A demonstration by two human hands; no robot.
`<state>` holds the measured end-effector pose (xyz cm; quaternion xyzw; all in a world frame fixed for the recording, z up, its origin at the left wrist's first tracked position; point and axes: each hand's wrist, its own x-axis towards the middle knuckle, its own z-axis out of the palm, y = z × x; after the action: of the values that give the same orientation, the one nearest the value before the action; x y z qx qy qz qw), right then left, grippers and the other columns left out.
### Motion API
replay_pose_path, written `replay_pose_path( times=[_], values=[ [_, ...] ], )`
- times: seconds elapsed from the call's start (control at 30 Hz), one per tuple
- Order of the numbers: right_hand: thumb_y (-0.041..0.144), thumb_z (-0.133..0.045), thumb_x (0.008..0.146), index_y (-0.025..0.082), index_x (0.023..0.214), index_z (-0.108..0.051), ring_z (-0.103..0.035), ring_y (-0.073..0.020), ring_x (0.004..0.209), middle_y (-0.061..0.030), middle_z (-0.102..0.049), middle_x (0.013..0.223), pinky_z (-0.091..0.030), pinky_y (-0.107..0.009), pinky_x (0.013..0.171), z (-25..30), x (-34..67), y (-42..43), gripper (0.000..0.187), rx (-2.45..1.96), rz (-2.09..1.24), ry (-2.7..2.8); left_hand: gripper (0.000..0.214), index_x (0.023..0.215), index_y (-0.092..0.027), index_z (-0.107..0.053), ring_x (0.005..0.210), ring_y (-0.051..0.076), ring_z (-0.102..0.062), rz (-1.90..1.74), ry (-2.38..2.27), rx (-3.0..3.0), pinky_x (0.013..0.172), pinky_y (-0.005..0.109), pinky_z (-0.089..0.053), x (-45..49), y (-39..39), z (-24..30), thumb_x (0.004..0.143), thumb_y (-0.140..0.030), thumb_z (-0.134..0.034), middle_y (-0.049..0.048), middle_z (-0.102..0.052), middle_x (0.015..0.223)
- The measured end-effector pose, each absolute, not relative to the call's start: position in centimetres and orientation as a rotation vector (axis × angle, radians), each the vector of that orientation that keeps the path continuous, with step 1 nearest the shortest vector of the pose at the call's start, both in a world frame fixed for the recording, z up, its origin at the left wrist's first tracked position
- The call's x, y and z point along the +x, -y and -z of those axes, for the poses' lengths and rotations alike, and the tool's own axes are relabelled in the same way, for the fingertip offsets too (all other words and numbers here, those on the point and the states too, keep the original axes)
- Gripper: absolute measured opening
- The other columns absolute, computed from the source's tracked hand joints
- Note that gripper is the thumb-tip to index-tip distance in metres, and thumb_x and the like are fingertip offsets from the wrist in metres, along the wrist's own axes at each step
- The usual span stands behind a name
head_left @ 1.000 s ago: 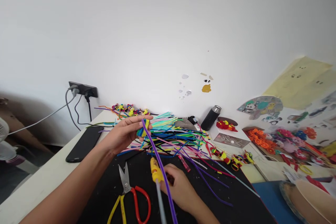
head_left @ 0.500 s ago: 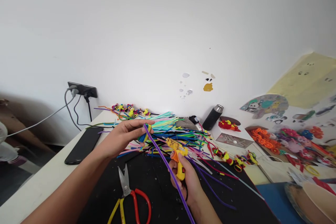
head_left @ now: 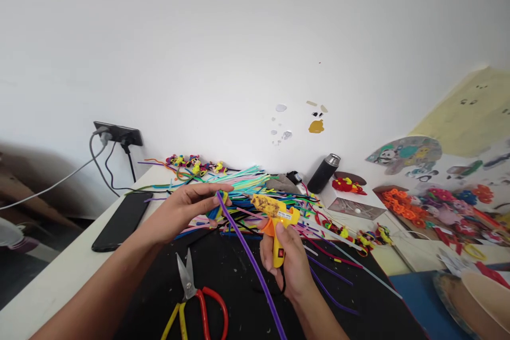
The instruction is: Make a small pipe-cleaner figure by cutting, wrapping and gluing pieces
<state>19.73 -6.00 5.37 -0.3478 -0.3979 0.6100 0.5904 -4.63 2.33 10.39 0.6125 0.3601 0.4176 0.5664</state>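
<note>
My left hand [head_left: 195, 207] pinches a small blue and yellow pipe-cleaner piece [head_left: 214, 212], partly hidden by the fingers. From it a long purple pipe cleaner [head_left: 249, 255] slants down toward the bottom edge. My right hand [head_left: 292, 255] is wrapped round the handle of a yellow glue gun [head_left: 274, 210], a finger at its orange trigger. The nozzle points left toward the left hand and stays apart from the piece. Below, scissors [head_left: 191, 289] with one red and one yellow handle lie with blades parted on the black mat [head_left: 239, 297].
Behind the hands lies a heap of coloured pipe cleaners [head_left: 255, 183]. A black phone [head_left: 121, 221] rests at the left. A dark thermos [head_left: 324, 172] leans near a white box [head_left: 354, 204] at the back right. Small pipe-cleaner figures [head_left: 195, 163] sit along the wall.
My right hand has moved slightly right with the glue gun, which now shows more of its side, apart from the purple pipe cleaner. My left hand keeps its hold on the piece.
</note>
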Motion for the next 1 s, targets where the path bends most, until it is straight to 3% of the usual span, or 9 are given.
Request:
replay_pose_path(
  times=[0.17, 0.37, 0.63, 1.0],
  values=[
    [0.069, -0.066, 0.096, 0.013, 0.100, -0.074, -0.036, -0.0086, 0.037, 0.0025, -0.055, 0.045, -0.023, -0.019, 0.038, -5.7, 19.5, 6.4, 0.057, -0.978, -1.304, 1.031, 0.051, 0.123, -0.026, -0.084, 0.107, 0.030, -0.076, -0.962, -0.855, 1.482, 0.095, 0.042, -0.063, -4.4, -2.4, -10.5, 0.084, -0.058, -0.084, 0.0094, -0.084, 0.114],
    [0.077, -0.063, 0.093, 0.013, 0.088, -0.071, -0.041, -0.0100, 0.043, 0.0028, -0.052, 0.049, -0.031, -0.022, 0.044, -6.7, 18.7, 7.1, 0.064, -1.157, -1.114, 1.171, 0.049, 0.127, -0.029, -0.082, 0.118, 0.030, -0.074, -0.988, -0.934, 1.630, 0.109, 0.043, -0.056, -4.3, -2.4, -10.1, 0.089, -0.058, -0.079, 0.0072, -0.082, 0.126],
    [0.067, -0.054, 0.103, 0.018, 0.072, -0.062, -0.041, -0.0118, 0.047, 0.0031, -0.045, 0.053, -0.034, -0.026, 0.048, -6.0, 18.2, 7.0, 0.059, -1.198, -0.888, 1.367, 0.044, 0.127, -0.030, -0.082, 0.118, 0.028, -0.074, -0.983, -0.897, 1.657, 0.104, 0.037, -0.059, -4.3, -2.0, -10.1, 0.091, -0.056, -0.077, 0.0053, -0.082, 0.126],
    [0.066, -0.048, 0.105, 0.019, 0.075, -0.061, -0.036, -0.0122, 0.046, 0.0050, -0.041, 0.053, -0.029, -0.028, 0.046, -6.0, 18.2, 7.0, 0.057, -1.248, -0.793, 1.429, 0.048, 0.128, -0.029, -0.081, 0.120, 0.031, -0.074, -0.982, -0.926, 1.701, 0.107, 0.042, -0.058, -4.2, -2.2, -10.1, 0.090, -0.059, -0.076, 0.0068, -0.081, 0.129]
  ],
)
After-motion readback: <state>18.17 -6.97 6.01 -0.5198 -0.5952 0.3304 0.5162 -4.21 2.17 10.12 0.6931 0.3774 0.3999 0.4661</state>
